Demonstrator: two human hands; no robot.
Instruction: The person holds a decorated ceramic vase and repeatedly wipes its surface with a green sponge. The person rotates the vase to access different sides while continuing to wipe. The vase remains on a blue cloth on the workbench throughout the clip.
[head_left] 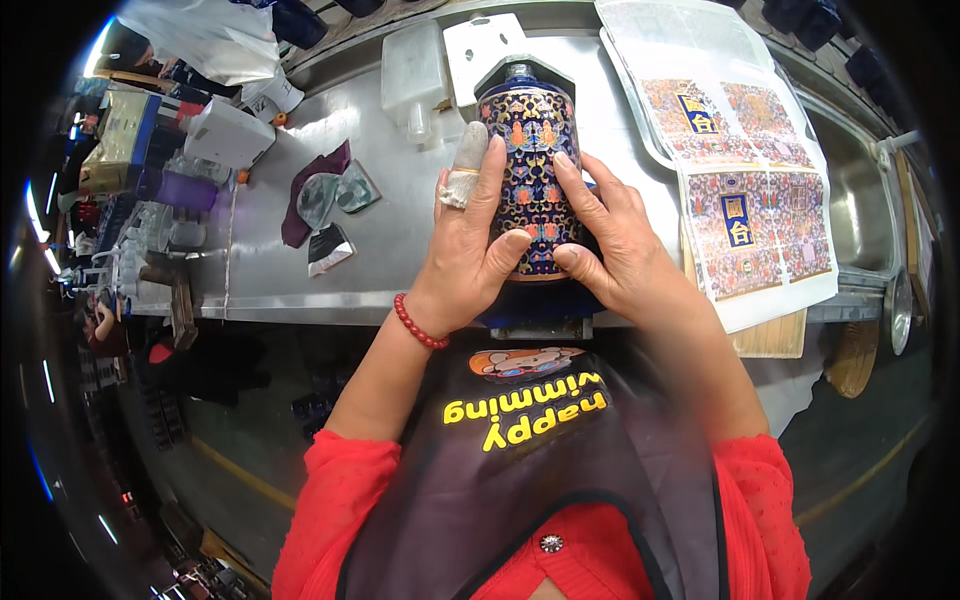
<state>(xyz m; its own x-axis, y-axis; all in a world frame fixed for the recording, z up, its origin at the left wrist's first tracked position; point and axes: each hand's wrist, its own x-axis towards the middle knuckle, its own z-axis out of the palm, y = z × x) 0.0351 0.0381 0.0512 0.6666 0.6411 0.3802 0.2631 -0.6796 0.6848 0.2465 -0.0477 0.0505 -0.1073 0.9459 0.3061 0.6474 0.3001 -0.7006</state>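
A dark blue bottle [537, 190] with a colourful flower-and-scroll pattern lies in front of me, its neck pointing away. It rests on a support mostly hidden beneath it. Along the bottle's left side lies my left hand [468, 235], fingers stretched, thumb on the patterned face. One finger wears a pale finger cover [470, 150] with a cloth-like band at its base. My right hand [622, 235] presses on the right side with its fingers spread and its thumb near the lower end. Neither hand wraps round the bottle.
Patterned decal sheets [765, 235] lie to the right, partly on a tray [635, 105], beside a metal sink [860, 215]. A clear plastic container [413, 75] stands behind. Cloth scraps [318, 200] lie left, near a white jug [228, 135]. The metal table's [380, 290] edge runs before me.
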